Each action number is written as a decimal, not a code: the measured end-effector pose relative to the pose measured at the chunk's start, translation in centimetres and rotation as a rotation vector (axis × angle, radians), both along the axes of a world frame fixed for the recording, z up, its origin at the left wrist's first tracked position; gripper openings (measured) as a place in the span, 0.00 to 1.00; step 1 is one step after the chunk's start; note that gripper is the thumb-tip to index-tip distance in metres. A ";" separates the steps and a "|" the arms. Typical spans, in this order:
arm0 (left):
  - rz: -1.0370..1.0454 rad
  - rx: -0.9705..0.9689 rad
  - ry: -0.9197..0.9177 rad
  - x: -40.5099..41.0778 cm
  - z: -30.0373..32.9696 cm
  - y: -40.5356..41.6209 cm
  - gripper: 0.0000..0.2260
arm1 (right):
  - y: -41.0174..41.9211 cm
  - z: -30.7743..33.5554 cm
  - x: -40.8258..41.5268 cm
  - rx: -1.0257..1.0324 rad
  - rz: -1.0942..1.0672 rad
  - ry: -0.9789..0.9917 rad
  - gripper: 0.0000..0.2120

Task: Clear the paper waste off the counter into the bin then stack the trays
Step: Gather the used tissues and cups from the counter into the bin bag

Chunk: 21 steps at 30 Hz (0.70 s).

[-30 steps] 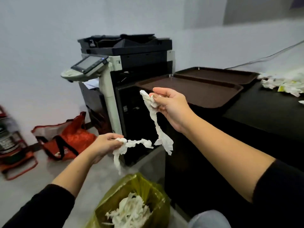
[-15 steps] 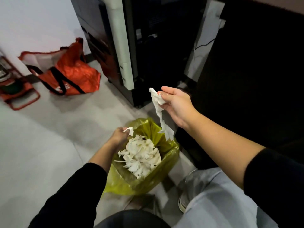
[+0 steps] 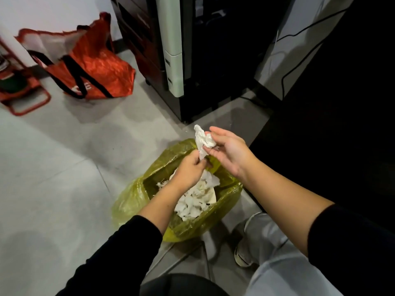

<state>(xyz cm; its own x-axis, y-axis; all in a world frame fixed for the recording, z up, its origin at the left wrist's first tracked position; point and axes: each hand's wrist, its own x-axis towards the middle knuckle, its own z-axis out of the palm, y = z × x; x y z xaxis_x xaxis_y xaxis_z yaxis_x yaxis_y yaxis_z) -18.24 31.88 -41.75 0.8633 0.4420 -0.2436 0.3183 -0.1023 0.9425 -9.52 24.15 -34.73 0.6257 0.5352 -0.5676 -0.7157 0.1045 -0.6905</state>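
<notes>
A bin lined with a yellow-green bag (image 3: 130, 201) stands on the floor below me, part full of crumpled white paper (image 3: 192, 204). Above its far rim my right hand (image 3: 228, 152) holds a crumpled strip of white paper (image 3: 202, 139) between thumb and fingers. My left hand (image 3: 190, 169) is just below it, over the bin's mouth, and pinches the lower end of the same strip. Neither the counter top nor the trays are in view.
A dark photocopier (image 3: 192, 56) stands just beyond the bin. The black counter front (image 3: 342, 124) fills the right side. An orange bag (image 3: 89, 67) lies on the grey floor at the left, with a red frame (image 3: 25, 99) beside it. My shoe (image 3: 243, 253) is right of the bin.
My view has tipped down from the counter to the bin. My left hand dropped its paper into the bin, then rose to pinch the strip in my right hand, which has lowered over the bin.
</notes>
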 end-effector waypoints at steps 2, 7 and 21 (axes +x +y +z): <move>0.027 0.069 0.117 -0.4 -1.3 1.1 0.08 | -0.3 -0.4 0.4 -0.059 0.034 -0.062 0.13; -0.001 0.218 0.364 -2.5 -3.7 3.5 0.08 | -1.2 -1.7 1.4 -0.207 0.098 -0.160 0.13; 0.048 0.286 0.492 -3.9 -4.3 4.1 0.21 | -1.1 -4.2 0.0 -0.640 0.447 -0.474 0.20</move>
<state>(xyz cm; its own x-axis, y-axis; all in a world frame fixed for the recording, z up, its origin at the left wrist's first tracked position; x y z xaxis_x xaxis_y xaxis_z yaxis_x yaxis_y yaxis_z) -22.16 36.02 -46.01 0.6562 0.5851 -0.4764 0.7230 -0.3067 0.6191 -9.49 23.06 -38.94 0.6792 0.4552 -0.5758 -0.2236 -0.6189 -0.7530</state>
